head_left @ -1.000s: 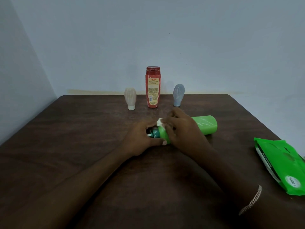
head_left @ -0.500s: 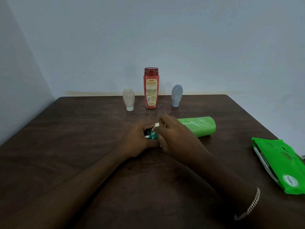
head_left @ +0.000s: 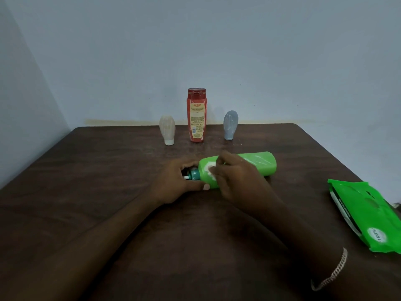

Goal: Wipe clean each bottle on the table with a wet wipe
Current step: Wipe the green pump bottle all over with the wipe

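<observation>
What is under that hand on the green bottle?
A white wet wipe peeks out from under the right hand, pressed on the lying green bottle. The hand covers most of the wipe and the bottle's middle.

near edge: bare table [head_left: 152, 246], open
back: three upright bottles [head_left: 196, 115]
right: wipes pack [head_left: 366, 216]
</observation>
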Demonstrator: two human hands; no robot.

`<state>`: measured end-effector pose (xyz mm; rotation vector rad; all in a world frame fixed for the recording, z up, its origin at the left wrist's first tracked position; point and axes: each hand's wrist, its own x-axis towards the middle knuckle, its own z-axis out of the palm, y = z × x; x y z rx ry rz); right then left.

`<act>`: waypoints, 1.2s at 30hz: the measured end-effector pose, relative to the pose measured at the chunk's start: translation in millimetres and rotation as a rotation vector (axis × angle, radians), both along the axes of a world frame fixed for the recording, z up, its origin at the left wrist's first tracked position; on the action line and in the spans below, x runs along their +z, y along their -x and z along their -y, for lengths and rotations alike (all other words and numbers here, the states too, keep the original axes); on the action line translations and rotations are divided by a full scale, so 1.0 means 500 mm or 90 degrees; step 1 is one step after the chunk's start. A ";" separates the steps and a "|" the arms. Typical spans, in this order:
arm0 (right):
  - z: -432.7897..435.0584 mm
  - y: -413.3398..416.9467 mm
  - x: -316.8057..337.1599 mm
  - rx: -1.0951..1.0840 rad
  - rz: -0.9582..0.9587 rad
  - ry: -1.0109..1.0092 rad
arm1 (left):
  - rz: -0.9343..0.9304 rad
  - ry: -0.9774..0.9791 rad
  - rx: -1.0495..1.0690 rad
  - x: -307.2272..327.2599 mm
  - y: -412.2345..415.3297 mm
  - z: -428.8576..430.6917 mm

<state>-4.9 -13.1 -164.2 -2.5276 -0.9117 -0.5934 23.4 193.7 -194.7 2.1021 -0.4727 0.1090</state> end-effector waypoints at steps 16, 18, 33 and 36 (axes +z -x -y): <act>0.052 -0.054 -0.006 -0.049 0.037 -0.080 | -0.027 0.026 -0.025 -0.005 -0.007 -0.013; 0.027 -0.056 -0.005 -0.047 0.049 -0.069 | -0.026 0.019 -0.021 -0.006 -0.008 -0.012; 0.050 -0.044 -0.014 -0.004 0.019 -0.046 | -0.007 0.042 -0.021 -0.011 -0.016 -0.018; 0.097 -0.064 -0.014 -0.081 0.041 -0.103 | -0.006 0.039 -0.032 -0.011 -0.017 -0.018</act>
